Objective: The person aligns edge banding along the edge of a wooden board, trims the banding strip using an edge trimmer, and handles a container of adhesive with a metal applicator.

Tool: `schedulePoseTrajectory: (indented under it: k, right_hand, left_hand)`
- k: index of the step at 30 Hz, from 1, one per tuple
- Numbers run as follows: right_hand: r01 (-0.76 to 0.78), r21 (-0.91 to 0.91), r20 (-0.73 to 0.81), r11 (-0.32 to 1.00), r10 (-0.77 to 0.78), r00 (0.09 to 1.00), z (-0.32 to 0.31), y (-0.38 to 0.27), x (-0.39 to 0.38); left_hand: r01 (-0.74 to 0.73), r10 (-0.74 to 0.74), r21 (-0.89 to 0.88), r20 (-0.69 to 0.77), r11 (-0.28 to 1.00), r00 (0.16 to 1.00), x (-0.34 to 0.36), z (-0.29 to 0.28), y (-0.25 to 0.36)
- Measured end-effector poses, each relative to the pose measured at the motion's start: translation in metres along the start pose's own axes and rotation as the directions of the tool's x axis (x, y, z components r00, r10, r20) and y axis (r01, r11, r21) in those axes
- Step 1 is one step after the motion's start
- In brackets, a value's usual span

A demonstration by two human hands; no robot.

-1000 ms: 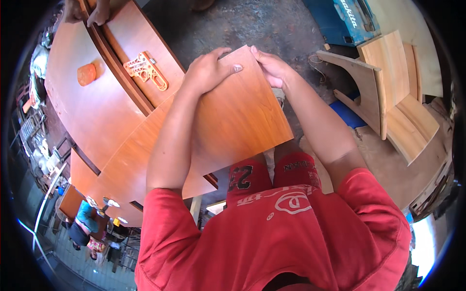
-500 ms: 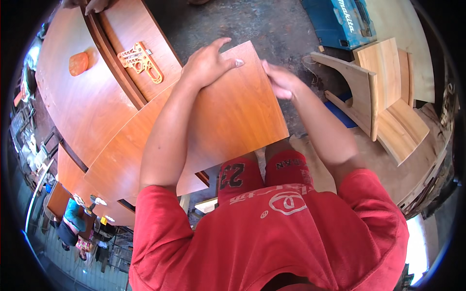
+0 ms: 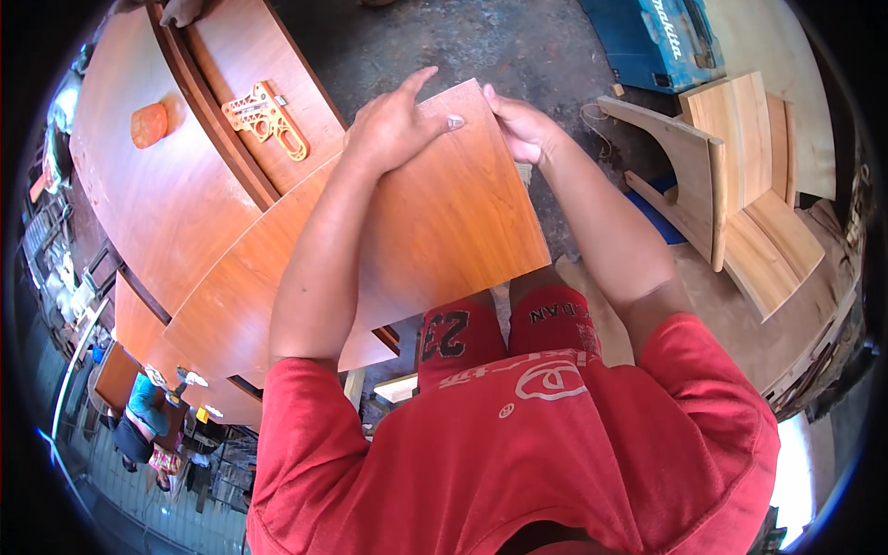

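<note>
A curved orange-brown laminated wood panel (image 3: 444, 222) lies in front of me, over my lap. My left hand (image 3: 393, 125) presses flat on its far part, fingers spread toward the far edge. At the panel's far right corner my right hand (image 3: 518, 125) grips the edge with curled fingers. More curved panels of the same colour (image 3: 157, 203) lie to the left, partly under the one I hold.
An orange plastic jig (image 3: 266, 118) and an orange rounded block (image 3: 148, 125) rest on the left panels. Another person's fingers (image 3: 176, 11) touch a panel at the top left. A blue case (image 3: 661, 42) and pale wooden chair-like parts (image 3: 731, 176) stand to the right on the concrete floor.
The panel with both hands on it has shifted slightly toward the upper right. My right hand's fingers have curled tighter over the corner.
</note>
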State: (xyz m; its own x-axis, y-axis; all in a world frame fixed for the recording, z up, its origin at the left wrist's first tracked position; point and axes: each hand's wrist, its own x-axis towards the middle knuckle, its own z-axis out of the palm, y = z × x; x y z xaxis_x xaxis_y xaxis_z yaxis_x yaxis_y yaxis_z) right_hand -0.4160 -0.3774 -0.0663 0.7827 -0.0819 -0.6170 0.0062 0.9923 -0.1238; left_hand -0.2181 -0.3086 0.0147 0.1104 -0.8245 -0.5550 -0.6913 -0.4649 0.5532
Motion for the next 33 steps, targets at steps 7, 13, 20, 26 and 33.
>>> schedulePoseTrajectory:
  k: [7, 13, 20, 26, 33]
  right_hand:
    - [0.052, -0.159, -0.135, 0.986, -0.074, 0.988, 0.029, -0.021, 0.009]
    - [0.070, -0.079, -0.134, 0.994, -0.080, 0.988, 0.021, -0.005, -0.005]
    - [0.018, 0.037, 0.078, 0.999, -0.021, 0.997, -0.034, 0.060, -0.063]
    - [0.010, 0.067, 0.085, 0.998, -0.016, 0.996, -0.037, 0.058, -0.054]
    - [-0.016, 0.059, 0.077, 0.998, 0.011, 0.997, -0.040, 0.062, -0.066]
  left_hand:
    - [-0.013, 0.013, -0.020, 0.000, 1.000, 1.000, 0.002, 0.000, -0.002]
    - [-0.061, 0.059, -0.043, -0.035, 0.997, 0.998, 0.004, 0.007, -0.010]
    - [-0.061, 0.060, -0.097, -0.013, 0.993, 0.998, 0.004, 0.007, -0.011]
    - [-0.077, 0.075, -0.038, -0.050, 0.996, 0.996, 0.003, 0.011, -0.006]
    - [-0.001, -0.003, -0.103, -0.034, 0.995, 0.999, 0.002, 0.015, -0.008]
